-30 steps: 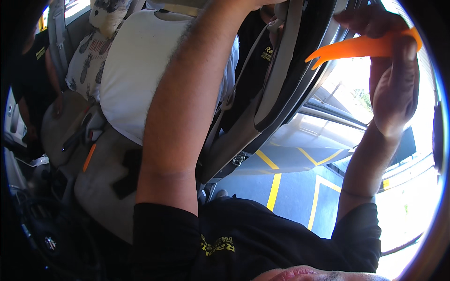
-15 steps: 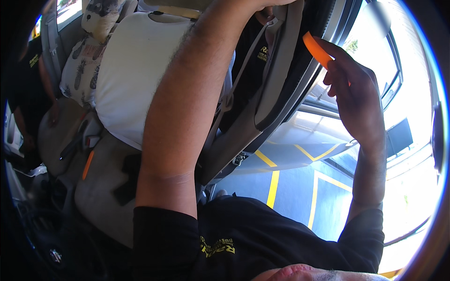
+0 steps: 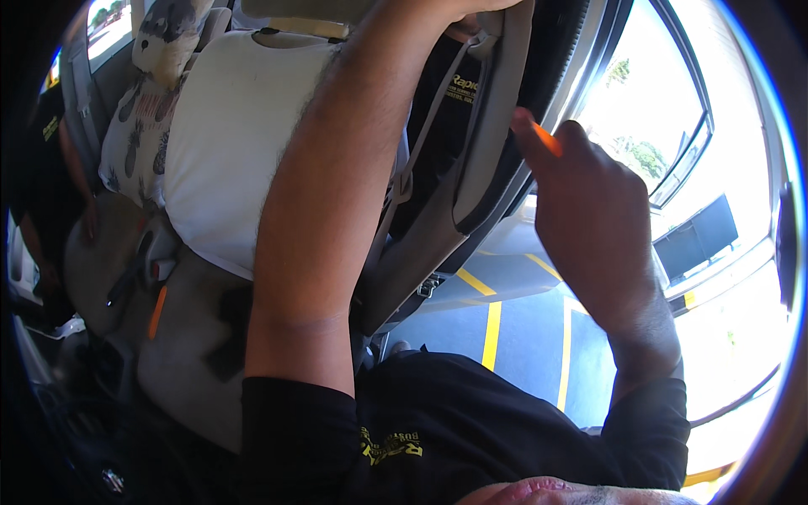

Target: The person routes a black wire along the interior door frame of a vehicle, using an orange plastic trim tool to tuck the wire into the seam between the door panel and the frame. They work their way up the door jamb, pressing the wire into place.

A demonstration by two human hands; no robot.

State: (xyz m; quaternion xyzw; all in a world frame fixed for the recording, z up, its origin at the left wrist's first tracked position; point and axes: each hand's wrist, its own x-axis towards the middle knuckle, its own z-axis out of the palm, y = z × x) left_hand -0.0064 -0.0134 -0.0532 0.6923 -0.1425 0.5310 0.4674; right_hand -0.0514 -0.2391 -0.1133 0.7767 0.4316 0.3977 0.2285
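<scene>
My left arm reaches up across the middle, and my left hand is partly cut off at the top edge. Its fingers are closed about the upper part of the grey pillar trim, beside the seat belt. In my right hand is an orange plastic trim pry tool, mostly covered by the fingers. Its end points toward the trim's outer edge by the black door seal; whether it touches is hidden. A second orange pry tool lies on the front seat.
A seat back with a white cover and a patterned cushion stand at left. Another person is at the far left side. A steering wheel is at lower left. Yellow-lined blue floor shows outside the door opening.
My right hand has moved left and turned, bringing the orange pry tool closer to the pillar trim's edge. My left hand stays at the trim's top.
</scene>
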